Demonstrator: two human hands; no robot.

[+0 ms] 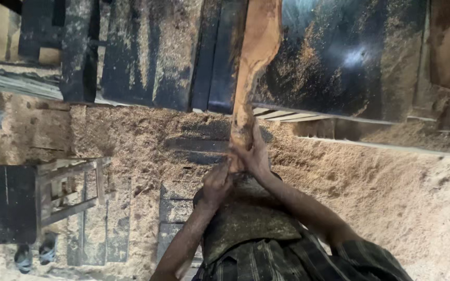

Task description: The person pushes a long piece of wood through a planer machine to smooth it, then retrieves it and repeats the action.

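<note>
A long, narrow piece of reddish-brown wood (pixel 256 47) with a curved, widening far end lies across a dark, sawdust-covered machine table (pixel 339 62). Its near end comes toward me. My right hand (pixel 256 156) is wrapped around that near end from the right side. My left hand (pixel 217 184) grips it just below, closer to my body. Both forearms rise from the bottom of the view, over my dusty apron and checked garment (pixel 266 255).
Thick sawdust (pixel 391 182) covers the floor around the machine. A dark-topped wooden stool (pixel 6 203) stands at the left, with a pair of sandals (pixel 32 255) beside it. Dark planks (pixel 79 52) and flat boards (pixel 173 208) lie in the dust.
</note>
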